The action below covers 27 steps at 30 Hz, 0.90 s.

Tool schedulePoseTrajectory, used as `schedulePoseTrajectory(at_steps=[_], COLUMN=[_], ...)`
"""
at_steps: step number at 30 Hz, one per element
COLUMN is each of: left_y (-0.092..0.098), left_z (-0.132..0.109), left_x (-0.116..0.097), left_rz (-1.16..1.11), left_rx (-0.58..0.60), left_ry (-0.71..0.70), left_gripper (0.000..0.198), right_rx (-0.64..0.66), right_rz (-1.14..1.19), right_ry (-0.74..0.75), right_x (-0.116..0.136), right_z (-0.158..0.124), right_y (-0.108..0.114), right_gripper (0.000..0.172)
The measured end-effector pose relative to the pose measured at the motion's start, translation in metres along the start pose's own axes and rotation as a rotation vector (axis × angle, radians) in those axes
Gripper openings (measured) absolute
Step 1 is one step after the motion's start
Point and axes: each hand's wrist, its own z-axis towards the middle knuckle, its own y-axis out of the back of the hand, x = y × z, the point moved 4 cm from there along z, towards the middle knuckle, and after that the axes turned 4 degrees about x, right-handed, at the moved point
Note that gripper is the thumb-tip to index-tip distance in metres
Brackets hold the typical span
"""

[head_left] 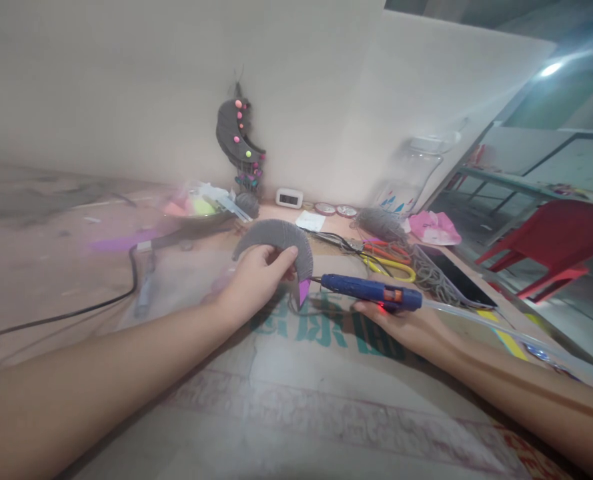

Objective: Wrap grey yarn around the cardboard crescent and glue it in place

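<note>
Pinching the grey crescent point(279, 232) in closed fingers, the left hand point(253, 275) holds its purple tip point(303, 291) just left of the crosswise glue gun point(359, 287), which the right hand point(393, 321) grips.

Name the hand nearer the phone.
Right. The right hand, holding the blue glue gun, is left of the phone; the left hand, gripping the gray crescent, is much farther left.
</note>
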Motion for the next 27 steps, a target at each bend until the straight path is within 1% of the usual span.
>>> schedulePoseTrajectory(at_steps=[8,13,20,22,24,27], left_y=[0.0,-0.001,-0.001,-0.001,-0.002,-0.004], left_z=[0.0,0.001,0.0,0.0,0.0,0.001], left_x=[0.0,0.0,0.0,0.0,0.001,0.003], left_rz=[-0.012,-0.049,-0.049,-0.035,-0.036,-0.055], left_rx=[-0.011,-0.012,-0.003,-0.006,0.0,0.02], left_ry=[0.008,0.005,0.0,0.0,0.004,0.019], left_gripper=[0.041,0.04,0.041,0.041,0.042,0.042], right_rx=[-0.009,0.02,0.031,0.009,-0.045,-0.111], right_rz=[-0.041,-0.052,-0.094,-0.085,-0.084,-0.084], right_ry=[0.012,-0.017,0.018,0.029,-0.012,-0.068], right_x=[-0.002,-0.001,-0.001,-0.002,-0.004,-0.009], right_z=[0.0,0.0,0.003,0.004,0.006,0.011], right_y=[0.002,0.003,0.004,0.005,0.009,0.017], right_gripper=[0.031,0.029,0.028,0.028,0.029,0.038])
